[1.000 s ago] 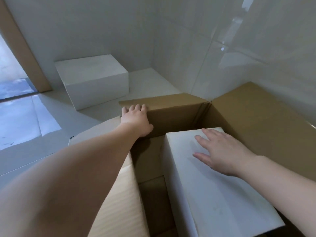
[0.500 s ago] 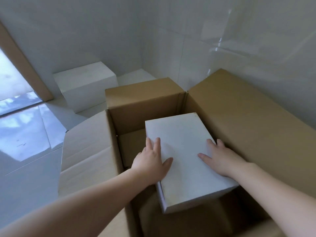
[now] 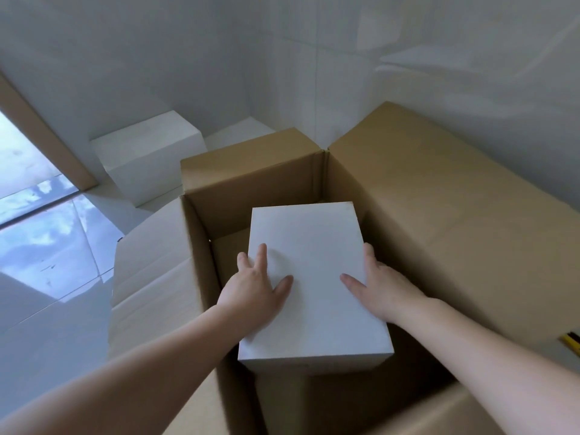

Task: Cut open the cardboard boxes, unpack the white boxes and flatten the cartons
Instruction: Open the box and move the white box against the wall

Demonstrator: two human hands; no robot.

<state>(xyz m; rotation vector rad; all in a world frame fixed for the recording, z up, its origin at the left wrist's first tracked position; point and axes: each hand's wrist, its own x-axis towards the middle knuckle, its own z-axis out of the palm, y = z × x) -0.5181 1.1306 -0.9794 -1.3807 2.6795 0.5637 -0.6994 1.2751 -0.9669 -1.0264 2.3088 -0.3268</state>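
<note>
White box (image 3: 309,277) stands inside open carton (image 3: 408,196), top near the rim. Left hand (image 3: 255,291) and right hand (image 3: 381,291) lie on its two sides, thumbs on top, fingers over the edges, gripping lightly. Best lift straight up with even squeeze, clear of the flaps. Second white box (image 3: 150,158) waits on the floor.

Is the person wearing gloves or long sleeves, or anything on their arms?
No. The left hand and right hand are bare, without gloves, rings or a watch. Both forearms are bare too; no sleeve shows anywhere in view.
</note>
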